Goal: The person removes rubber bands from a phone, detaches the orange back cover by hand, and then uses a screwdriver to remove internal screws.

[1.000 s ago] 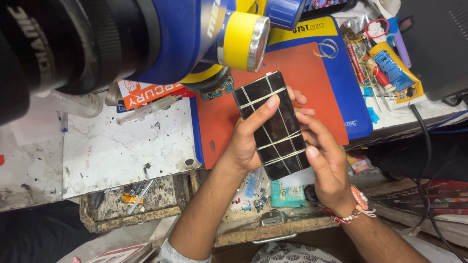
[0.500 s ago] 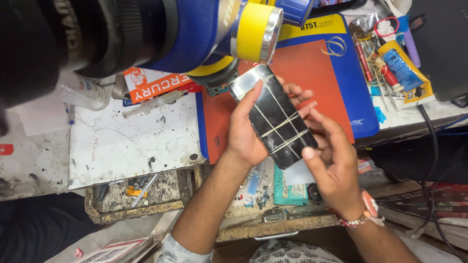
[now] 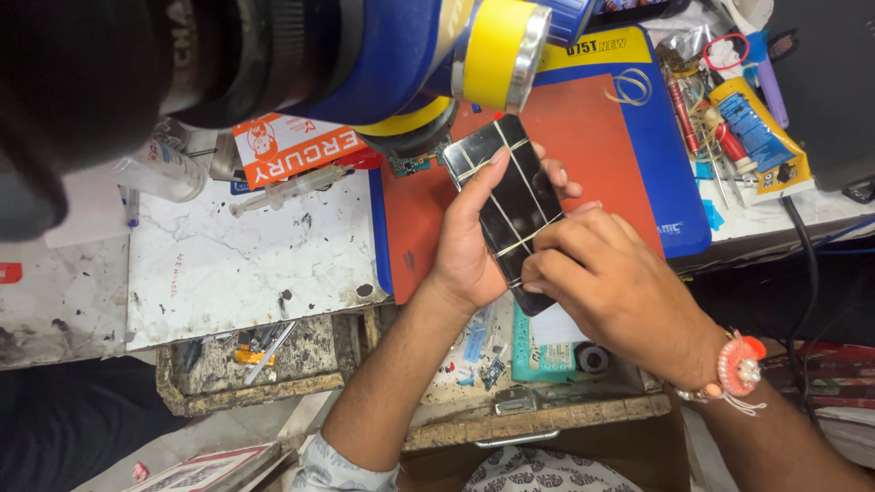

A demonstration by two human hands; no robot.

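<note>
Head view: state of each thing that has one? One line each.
phone: held off the mat, screen dark, bound with rubber bands
rubber bands: stretched across the phone
left hand: grips the phone, thumb on its glass
right hand: fingertips pinch at the phone's lower edge
syringe: lying flat on the white slab
loose band: slack, on the red mat
drawer: open under the bench

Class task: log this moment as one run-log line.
left hand: holds phone | right hand: pinches rubber band on phone | below: red mat
</note>
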